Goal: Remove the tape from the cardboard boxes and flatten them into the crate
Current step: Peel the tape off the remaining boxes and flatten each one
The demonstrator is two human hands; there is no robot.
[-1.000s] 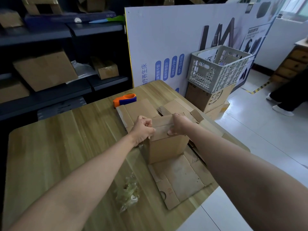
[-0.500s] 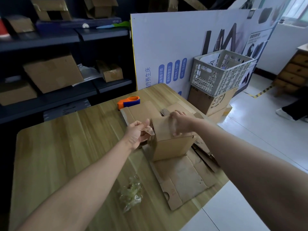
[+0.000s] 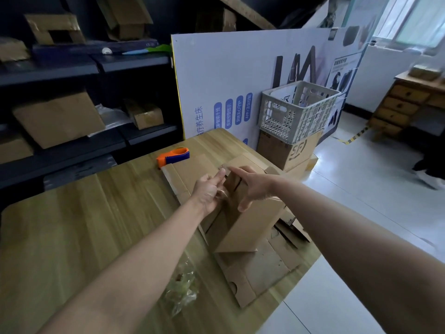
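1. Brown corrugated cardboard box (image 3: 243, 227) stands tilted in the middle of the frame. It sits on flattened cardboard sheets (image 3: 262, 273) near the right edge of the wooden table (image 3: 72, 237).
2. Your right hand (image 3: 252, 186) rests on the box's upper end. The fingers are spread and straight, and the thumb points down over the near face.
3. Your left hand (image 3: 209, 191) sits just beside it at the box's upper left corner, palm turned toward the box. Its fingertips pinch what looks like a clear tape strip (image 3: 222, 193), though blur makes the grip hard to read.
4. A crumpled tape wad (image 3: 181, 292) lies on the table at lower centre, just beside your left forearm.
5. An orange-and-blue tape dispenser (image 3: 173, 156) lies above your hands in the frame, just beyond the far corner of the flat cardboard.
6. The grey plastic crate (image 3: 298, 109) is right of centre in the upper frame, off the table. It stands on a carton (image 3: 289, 150) on the floor, against a white printed board (image 3: 216, 75).
7. Dark shelves (image 3: 72, 68) in the upper left hold more cardboard boxes.
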